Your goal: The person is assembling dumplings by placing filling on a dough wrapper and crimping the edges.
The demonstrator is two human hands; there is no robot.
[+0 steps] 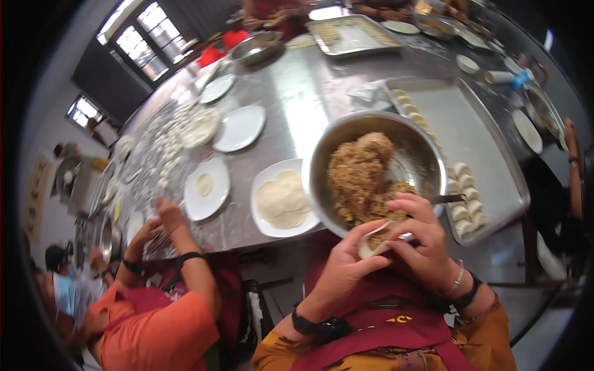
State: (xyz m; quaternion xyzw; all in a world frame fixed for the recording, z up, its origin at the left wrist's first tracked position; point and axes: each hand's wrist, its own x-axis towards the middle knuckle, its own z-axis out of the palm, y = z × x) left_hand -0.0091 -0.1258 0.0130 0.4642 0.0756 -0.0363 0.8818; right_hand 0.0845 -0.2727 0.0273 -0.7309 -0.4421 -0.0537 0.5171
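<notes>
Between my hands, over the near rim of a steel bowl [318, 204], is a round dough wrapper [366, 250] folded partway up around brown filling. My left hand [350, 266] supports its left side with thumb and fingers. My right hand [420, 239] pinches its right edge. A clump of minced filling [355, 174] lies in the bowl. A dark handle [448, 199] sticks out past the bowl's right rim, partly hidden behind my right fingers. Left of the bowl, a white plate [260, 222] carries a stack of flat wrappers [284, 199].
A metal tray [487, 139] with rows of folded dumplings [466, 204] stands right of the bowl. A co-worker's hands [169, 215] work at left, near a plate [218, 201] with one wrapper and floured dough pieces [171, 148]. Another tray [352, 44] sits across the steel table [297, 92].
</notes>
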